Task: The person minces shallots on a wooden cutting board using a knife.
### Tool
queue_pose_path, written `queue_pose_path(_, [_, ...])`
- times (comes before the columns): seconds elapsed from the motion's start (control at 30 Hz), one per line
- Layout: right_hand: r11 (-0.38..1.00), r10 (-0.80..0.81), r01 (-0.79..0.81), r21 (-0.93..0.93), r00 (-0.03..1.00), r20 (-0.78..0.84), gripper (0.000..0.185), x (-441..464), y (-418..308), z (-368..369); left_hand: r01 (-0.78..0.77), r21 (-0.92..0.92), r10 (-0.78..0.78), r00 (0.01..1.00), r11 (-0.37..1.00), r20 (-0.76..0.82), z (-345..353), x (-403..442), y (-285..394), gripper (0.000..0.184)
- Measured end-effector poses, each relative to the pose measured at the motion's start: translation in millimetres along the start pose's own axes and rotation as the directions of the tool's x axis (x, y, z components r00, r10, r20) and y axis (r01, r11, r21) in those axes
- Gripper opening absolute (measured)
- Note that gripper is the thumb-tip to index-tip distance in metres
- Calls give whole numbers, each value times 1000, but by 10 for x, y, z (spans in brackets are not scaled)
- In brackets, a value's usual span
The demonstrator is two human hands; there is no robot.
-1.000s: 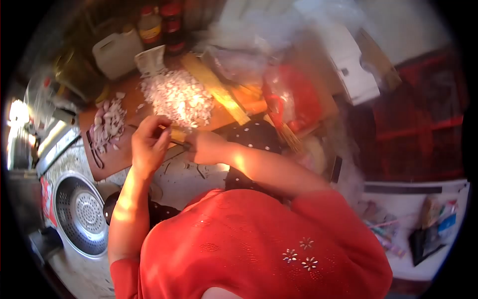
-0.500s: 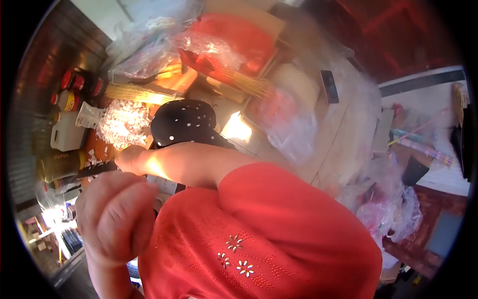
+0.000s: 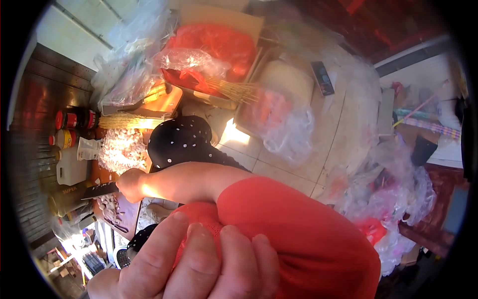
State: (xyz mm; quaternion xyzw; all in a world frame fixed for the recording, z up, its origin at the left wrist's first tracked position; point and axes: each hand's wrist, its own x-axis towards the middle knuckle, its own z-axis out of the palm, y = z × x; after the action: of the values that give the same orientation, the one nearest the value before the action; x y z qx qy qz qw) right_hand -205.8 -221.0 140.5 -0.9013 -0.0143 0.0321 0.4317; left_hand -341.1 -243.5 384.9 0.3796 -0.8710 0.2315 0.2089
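My right hand (image 3: 130, 184) is closed round the handle of a dark-bladed knife (image 3: 100, 190), whose blade points left over the brown board (image 3: 128, 212). Just beyond it lies a heap of chopped pale pieces (image 3: 122, 149). A smaller pile of pale purplish pieces (image 3: 110, 207) rests on the board below the blade. My left hand (image 3: 199, 264) is large and close to the camera, its fingers curled side by side in front of the red shirt. Its palm is hidden, so anything in it cannot be seen.
Thin wooden sticks (image 3: 129, 121) lie behind the heap. Bottles (image 3: 64, 138) and a white jug (image 3: 72, 167) stand at the left. A box with red plastic (image 3: 214, 47), a clear bag (image 3: 286, 134) and a phone (image 3: 322, 78) are beyond my right arm. Crumpled plastic (image 3: 398, 184) lies at right.
The view has swung to the right. My left hand has left the board area and risen close to the camera. My right hand keeps the knife, its blade now plainly visible.
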Motion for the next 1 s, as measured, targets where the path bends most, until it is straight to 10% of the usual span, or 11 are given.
queue_pose_path(0.23, [998, -44, 45, 37, 999, -12, 21, 142, 51, 132, 179, 38, -181, 981, 983, 63, -23, 49, 70, 16])
queue_pose_path(0.27, [780, 196, -183, 598, 980, 43, 18, 187, 22, 155, 166, 49, -169, 984, 985, 52, -2, 52, 67, 17])
queue_pose_path(0.33, [993, 14, -15, 117, 1000, 16, 17, 188, 78, 180, 145, 64, -147, 989, 987, 31, 45, 56, 45, 18])
queue_pose_path(0.63, [997, 26, -29, 74, 999, 43, 20, 48, 38, 120, 76, 318, -70, 997, 945, -30, 166, -90, -7, 23])
queue_pose_path(0.83, [994, 80, -86, 65, 993, 92, 31, 76, -36, 52, 211, 184, -260, 917, 960, 302, -326, -160, 53, 52])
queue_pose_path(0.9, [997, 57, -58, 43, 998, 15, 27, 73, 19, 152, -31, 318, -26, 985, 948, 172, -230, -438, -268, 22])
queue_pose_path(0.93, [999, 52, -52, 15, 999, 12, 27, 80, 21, 164, 15, 357, -90, 977, 934, 194, -266, -619, -235, 22])
queue_pose_path(1.0, [996, 89, -88, -16, 995, 42, 27, 79, 29, 145, 563, -268, -528, 826, 781, 196, -301, -961, -106, 19])
